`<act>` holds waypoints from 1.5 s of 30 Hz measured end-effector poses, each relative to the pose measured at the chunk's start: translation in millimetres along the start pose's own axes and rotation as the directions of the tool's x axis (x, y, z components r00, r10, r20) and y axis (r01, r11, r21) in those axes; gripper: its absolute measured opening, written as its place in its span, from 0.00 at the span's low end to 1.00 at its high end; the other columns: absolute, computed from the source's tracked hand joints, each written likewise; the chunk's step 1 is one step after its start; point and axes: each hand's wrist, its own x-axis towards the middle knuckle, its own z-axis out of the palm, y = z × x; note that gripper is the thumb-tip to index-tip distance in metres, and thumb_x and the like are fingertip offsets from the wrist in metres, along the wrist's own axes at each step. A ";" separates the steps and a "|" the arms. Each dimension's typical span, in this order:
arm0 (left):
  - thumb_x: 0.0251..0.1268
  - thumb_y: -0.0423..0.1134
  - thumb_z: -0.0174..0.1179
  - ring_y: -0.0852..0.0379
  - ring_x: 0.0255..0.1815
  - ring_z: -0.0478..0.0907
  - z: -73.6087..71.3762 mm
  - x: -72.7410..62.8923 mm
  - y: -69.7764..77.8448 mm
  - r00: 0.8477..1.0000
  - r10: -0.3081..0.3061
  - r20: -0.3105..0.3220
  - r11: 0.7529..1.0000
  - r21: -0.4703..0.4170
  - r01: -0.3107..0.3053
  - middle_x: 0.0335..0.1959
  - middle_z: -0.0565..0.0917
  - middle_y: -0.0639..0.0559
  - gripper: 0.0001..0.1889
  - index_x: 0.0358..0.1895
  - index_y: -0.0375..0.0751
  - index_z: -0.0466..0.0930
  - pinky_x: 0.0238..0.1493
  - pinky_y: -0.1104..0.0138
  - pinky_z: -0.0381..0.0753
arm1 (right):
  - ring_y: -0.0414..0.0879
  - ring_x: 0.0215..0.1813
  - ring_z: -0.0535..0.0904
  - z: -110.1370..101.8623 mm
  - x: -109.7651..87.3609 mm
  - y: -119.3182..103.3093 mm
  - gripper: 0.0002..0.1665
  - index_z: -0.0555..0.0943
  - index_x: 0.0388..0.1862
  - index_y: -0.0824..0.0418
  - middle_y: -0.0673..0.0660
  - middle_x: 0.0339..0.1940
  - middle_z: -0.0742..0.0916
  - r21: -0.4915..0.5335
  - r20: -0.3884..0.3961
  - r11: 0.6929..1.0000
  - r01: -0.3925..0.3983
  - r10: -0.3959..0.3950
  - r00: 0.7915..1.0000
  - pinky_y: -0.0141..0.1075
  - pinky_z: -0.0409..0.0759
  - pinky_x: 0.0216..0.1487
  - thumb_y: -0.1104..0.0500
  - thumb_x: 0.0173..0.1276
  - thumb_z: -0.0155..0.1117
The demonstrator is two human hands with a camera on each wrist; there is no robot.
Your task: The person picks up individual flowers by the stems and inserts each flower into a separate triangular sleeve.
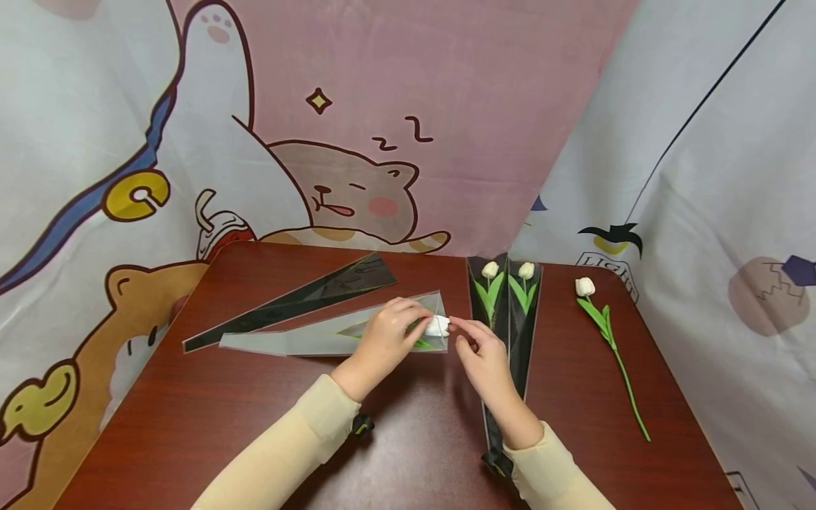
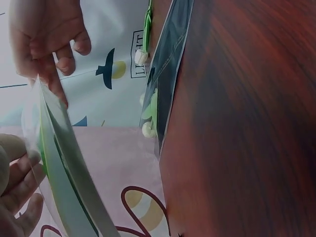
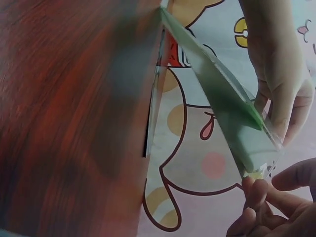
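The white tulip (image 1: pixel 438 326) lies inside the pale sleeve (image 1: pixel 270 343), its head at the wide mouth, between my left grip (image 1: pixel 387 338) and my right grip (image 1: pixel 487 360). The sleeve's long axis runs crosswise over the table (image 1: pixel 414 446), narrow end off to my left. My left pinches the sleeve beside the head; my right, nearer the mouth, has fingertips at its edge, whether pinching I cannot tell.

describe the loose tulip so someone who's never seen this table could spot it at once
On the red-brown table, find the two black sleeves side by side, each holding a tulip, then look to their right. There lies a single white tulip with green leaves. Unlike the other tulips, it has no sleeve around it.
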 end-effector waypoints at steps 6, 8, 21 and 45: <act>0.60 0.39 0.65 0.61 0.41 0.79 2.3 0.4 0.8 1.000 0.006 0.015 1.000 0.004 -0.006 0.37 0.84 0.58 0.05 0.38 0.48 0.86 0.43 0.70 0.80 | 0.36 0.30 0.74 1.1 1.5 -0.8 0.20 0.83 0.50 0.62 0.55 0.41 0.86 0.024 0.037 0.999 -0.033 0.032 0.999 0.24 0.73 0.29 0.71 0.59 0.57; 0.60 0.39 0.65 0.61 0.41 0.79 2.5 0.6 1.0 1.000 0.005 0.012 1.000 -0.001 -0.005 0.36 0.84 0.58 0.04 0.38 0.47 0.86 0.43 0.70 0.80 | 0.38 0.31 0.75 1.8 2.1 -1.4 0.20 0.83 0.51 0.62 0.55 0.43 0.85 0.015 0.052 0.999 -0.028 0.028 0.998 0.25 0.74 0.30 0.70 0.60 0.57; 0.59 0.37 0.65 0.61 0.40 0.80 3.0 2.2 0.5 1.000 0.028 -0.010 1.000 -0.012 -0.028 0.35 0.84 0.57 0.04 0.37 0.46 0.86 0.45 0.70 0.80 | 0.49 0.45 0.76 3.7 7.2 -1.6 0.20 0.83 0.52 0.62 0.59 0.51 0.79 -0.007 0.125 0.998 -0.069 0.070 0.990 0.35 0.75 0.43 0.68 0.62 0.55; 0.61 0.39 0.64 0.57 0.44 0.79 7.0 2.5 -2.0 0.998 -0.062 0.011 0.995 -0.081 0.062 0.40 0.83 0.55 0.08 0.42 0.44 0.86 0.45 0.66 0.80 | 0.43 0.38 0.82 -0.6 7.0 14.9 0.06 0.85 0.28 0.58 0.58 0.47 0.86 -0.044 0.220 0.999 0.015 -0.004 0.975 0.28 0.79 0.34 0.58 0.64 0.65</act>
